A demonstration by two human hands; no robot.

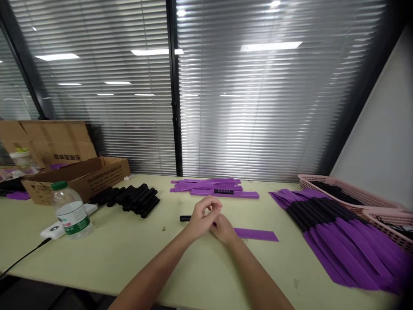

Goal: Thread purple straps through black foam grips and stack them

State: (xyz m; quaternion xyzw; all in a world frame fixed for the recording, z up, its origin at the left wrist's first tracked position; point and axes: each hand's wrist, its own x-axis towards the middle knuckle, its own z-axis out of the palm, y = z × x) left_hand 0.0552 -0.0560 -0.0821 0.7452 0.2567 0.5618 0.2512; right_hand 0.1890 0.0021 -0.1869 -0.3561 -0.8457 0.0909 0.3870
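My left hand (202,218) is closed, with its fingers bent and its thumb towards the right hand. From behind it, on the left, sticks out the end of a black tube-like sleeve (185,218). My right hand (223,228) touches the left one, its fingers curled at the sleeve's other side. A flat purple strap (256,234) runs out to the right from behind the right hand, low over the table. My hands hide where the strap and sleeve meet, and the fingertips are partly covered.
Beyond my hands lie purple straps (209,185), one with a black sleeve. Left are piled black sleeves (138,199), a cardboard box (106,174), a bottle (71,213) and a white cabled device (53,230). Right are sleeved purple straps (348,241) and pink baskets (355,193).
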